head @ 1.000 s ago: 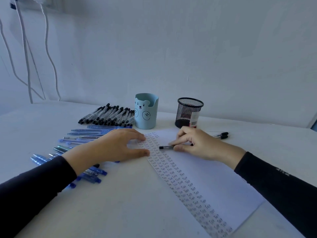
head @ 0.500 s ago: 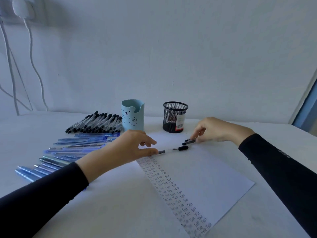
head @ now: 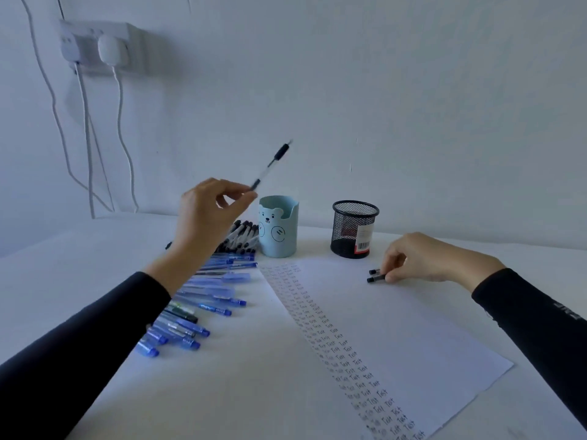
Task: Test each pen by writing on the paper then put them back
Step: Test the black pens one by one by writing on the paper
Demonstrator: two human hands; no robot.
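Our left hand point(head: 206, 211) is raised above the counter point(head: 254, 392), thumb and forefinger pinching the lower end of a clear pen point(head: 270, 168). The pen slants up and to the right, its black-gripped end highest and blurred against the wall. The other fingers of that hand are loosely curled.

Our right hand point(head: 419, 258) rests low at the far right corner of the paper point(head: 397, 328), fingers curled, fingertips pinching the two black-tipped pens point(head: 374, 276) that lie there side by side. Only their dark left ends show past the fingers.

The paper lies slantwise in front of us, with columns of the word "Test" running down its left edge.

To the left of the paper, a row of blue pens point(head: 209, 300) lies on the counter, partly under our left forearm. Beyond it lies a bunch of black-capped pens point(head: 241, 236), just beside a pale blue bear cup point(head: 279, 230). A black mesh cup point(head: 354, 230) with a barcode label stands to the right of the bear cup, apart from it, near our right hand. On the wall at upper left is a socket point(head: 95, 46), from which white cables point(head: 120, 128) hang.
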